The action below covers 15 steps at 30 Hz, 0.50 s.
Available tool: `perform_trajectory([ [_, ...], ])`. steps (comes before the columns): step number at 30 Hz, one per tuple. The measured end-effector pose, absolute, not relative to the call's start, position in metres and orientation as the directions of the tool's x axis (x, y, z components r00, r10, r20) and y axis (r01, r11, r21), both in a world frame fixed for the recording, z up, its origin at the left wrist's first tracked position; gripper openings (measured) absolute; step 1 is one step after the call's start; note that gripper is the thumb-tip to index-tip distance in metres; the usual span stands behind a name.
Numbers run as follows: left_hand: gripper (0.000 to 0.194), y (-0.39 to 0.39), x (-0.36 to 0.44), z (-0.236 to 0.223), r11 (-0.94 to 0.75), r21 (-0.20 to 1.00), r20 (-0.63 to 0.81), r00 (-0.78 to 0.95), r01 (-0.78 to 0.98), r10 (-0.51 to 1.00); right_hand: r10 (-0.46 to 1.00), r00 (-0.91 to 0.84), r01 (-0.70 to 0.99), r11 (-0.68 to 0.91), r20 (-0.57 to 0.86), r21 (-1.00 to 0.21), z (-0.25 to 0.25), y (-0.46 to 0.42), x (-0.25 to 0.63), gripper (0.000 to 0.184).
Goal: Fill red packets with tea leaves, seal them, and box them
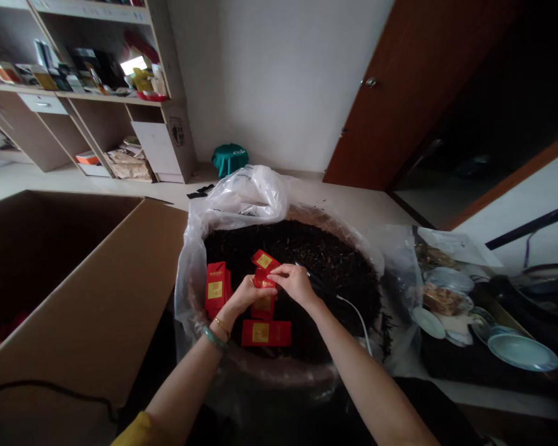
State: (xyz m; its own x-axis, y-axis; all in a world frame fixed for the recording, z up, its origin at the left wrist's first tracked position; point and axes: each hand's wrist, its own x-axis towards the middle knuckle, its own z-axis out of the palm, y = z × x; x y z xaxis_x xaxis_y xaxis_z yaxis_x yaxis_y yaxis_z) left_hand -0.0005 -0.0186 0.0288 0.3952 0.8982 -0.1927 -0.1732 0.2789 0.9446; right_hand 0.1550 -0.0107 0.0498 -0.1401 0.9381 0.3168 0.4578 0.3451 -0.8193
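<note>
My left hand point(253, 293), with a bangle at the wrist, is closed around a small red packet point(263, 280) with gold print. At the packet's upper right edge, my right hand point(296, 282) pinches with thumb and fingers. Both hands are above a plastic-lined container point(193, 297) filled with dark, loose, leaf-like material point(335, 254). More red packets lie on that material: a stack point(215, 288) at the left, one point(266, 333) lying crosswise nearer me, one point(263, 260) just beyond my hands, and others partly hidden beneath my left hand.
A large open cardboard box point(97, 279) stands at the left. White cable point(360, 316) runs over the container's right side. Plastic bags and lids point(523, 348) sit at the right. Behind are a teal-covered stool or bin point(230, 160), shelves point(167, 124) and a brown door point(376, 124).
</note>
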Motion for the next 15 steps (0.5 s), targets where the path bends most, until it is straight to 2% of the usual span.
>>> perform_trajectory([
  [6, 0.047, -0.018, -0.001, 0.031, 0.346, 0.915, -0.244, 0.399, -0.207, 0.884, 0.957, -0.184, 0.482, 0.286, 0.223, -0.828, 0.055, -0.004, 0.159, 0.012],
  [9, 0.051, -0.019, 0.0, 0.031, 0.363, 0.907, -0.265, 0.38, -0.214, 0.886, 0.971, -0.177, 0.573, 0.235, 0.162, -0.785, 0.053, 0.002, 0.175, 0.019],
  [11, 0.052, -0.018, 0.001, 0.031, 0.344, 0.91, -0.251, 0.352, -0.232, 0.902, 0.983, -0.133, 0.728, 0.186, 0.129, -0.66, 0.048, 0.004, 0.192, 0.025],
  [13, 0.053, -0.018, 0.001, 0.03, 0.315, 0.913, -0.227, 0.322, -0.258, 0.919, 0.993, -0.083, 0.915, 0.107, 0.078, -0.389, 0.041, 0.002, 0.208, 0.041],
  [15, 0.053, -0.016, 0.002, 0.029, 0.289, 0.915, -0.202, 0.299, -0.282, 0.933, 0.999, -0.036, 0.99, 0.038, 0.011, -0.135, 0.034, -0.001, 0.219, 0.052],
])
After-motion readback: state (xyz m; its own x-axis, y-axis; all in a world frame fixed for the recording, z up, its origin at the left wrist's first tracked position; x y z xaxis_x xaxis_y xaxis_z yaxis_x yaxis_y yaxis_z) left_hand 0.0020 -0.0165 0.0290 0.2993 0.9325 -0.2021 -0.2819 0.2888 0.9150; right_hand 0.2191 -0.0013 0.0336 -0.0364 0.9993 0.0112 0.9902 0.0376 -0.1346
